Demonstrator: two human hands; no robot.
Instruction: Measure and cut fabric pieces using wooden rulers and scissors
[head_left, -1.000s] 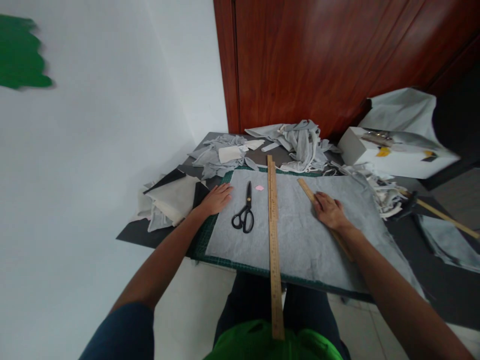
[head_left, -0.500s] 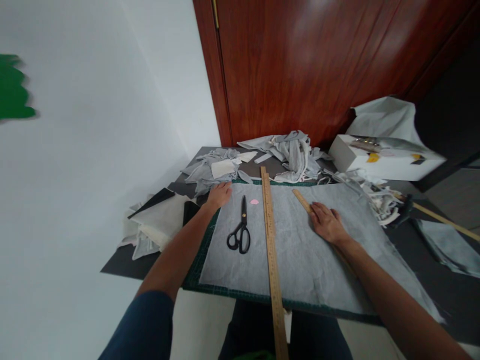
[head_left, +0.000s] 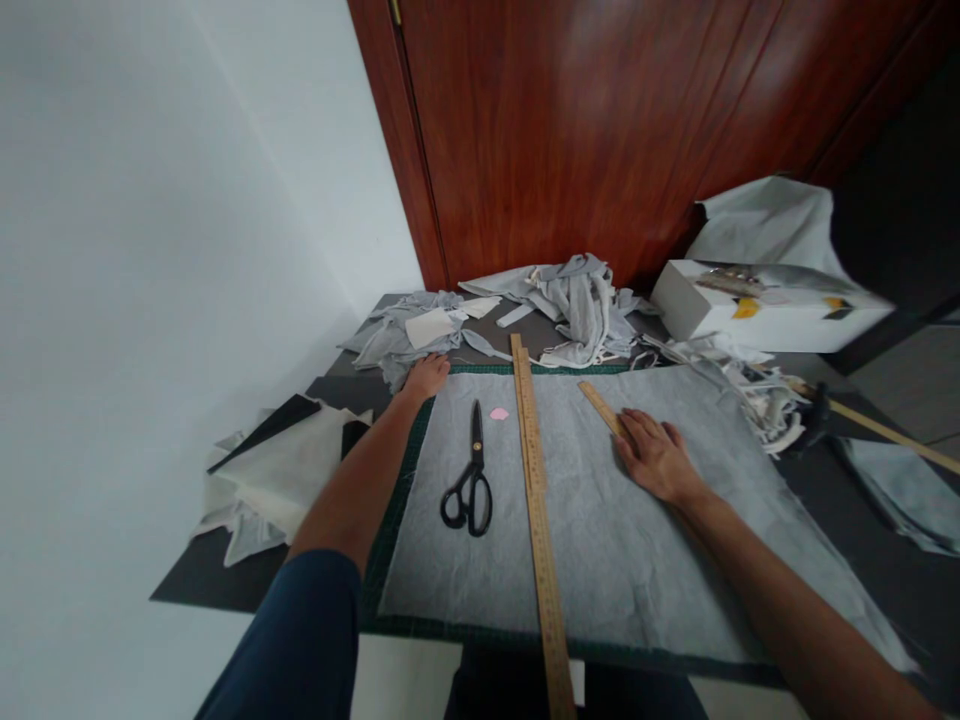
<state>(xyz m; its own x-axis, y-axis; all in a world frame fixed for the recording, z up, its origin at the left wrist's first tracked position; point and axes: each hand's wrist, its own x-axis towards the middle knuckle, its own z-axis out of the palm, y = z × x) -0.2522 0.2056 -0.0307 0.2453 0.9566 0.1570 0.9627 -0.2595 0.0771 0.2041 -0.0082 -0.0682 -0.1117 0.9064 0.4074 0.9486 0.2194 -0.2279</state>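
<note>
A grey fabric sheet [head_left: 637, 520] lies flat on a green cutting mat [head_left: 390, 530]. My left hand [head_left: 426, 377] rests at the sheet's far left corner, fingers loosely spread, touching the cloth edge. My right hand [head_left: 657, 456] presses flat on a short wooden ruler [head_left: 598, 404] that lies diagonally on the sheet. A long wooden ruler [head_left: 537, 520] runs down the sheet's middle. Black scissors [head_left: 470, 478] and a small pink chalk piece [head_left: 499, 413] lie between the long ruler and my left arm.
Grey fabric scraps [head_left: 570, 300] are heaped at the table's far edge before a red-brown door [head_left: 600, 130]. A white box [head_left: 757, 310] stands at the far right, a wooden stick [head_left: 885, 435] beside it. Folded white and black pieces [head_left: 277, 470] lie at left.
My left hand has slid farther away along the sheet's left edge to its far corner. The view has shifted forward; my right hand stays on the short ruler.
</note>
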